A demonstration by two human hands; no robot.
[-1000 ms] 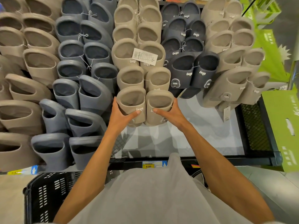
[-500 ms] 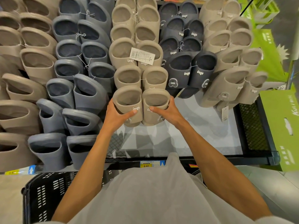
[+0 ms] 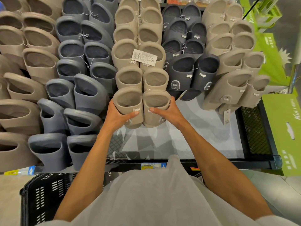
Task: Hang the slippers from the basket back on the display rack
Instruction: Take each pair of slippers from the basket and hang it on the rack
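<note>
A pair of beige slippers (image 3: 141,103) hangs toe-down at the bottom of the middle beige column of the display rack (image 3: 203,128). My left hand (image 3: 117,116) grips the left slipper from its outer side, thumb across the strap. My right hand (image 3: 166,114) grips the right slipper the same way. The black plastic basket (image 3: 44,193) sits at the lower left, mostly hidden by my shirt; what lies inside cannot be seen.
Grey slippers (image 3: 81,95) fill the columns to the left, dark navy pairs (image 3: 192,72) and more beige pairs (image 3: 236,82) hang to the right. Below the held pair is a bare pale panel and black mesh shelf (image 3: 254,128). Green cardboard boxes (image 3: 283,128) stand at far right.
Both hands have pushed the beige pair slightly up and closer to the pair above it. The grip on each slipper is unchanged.
</note>
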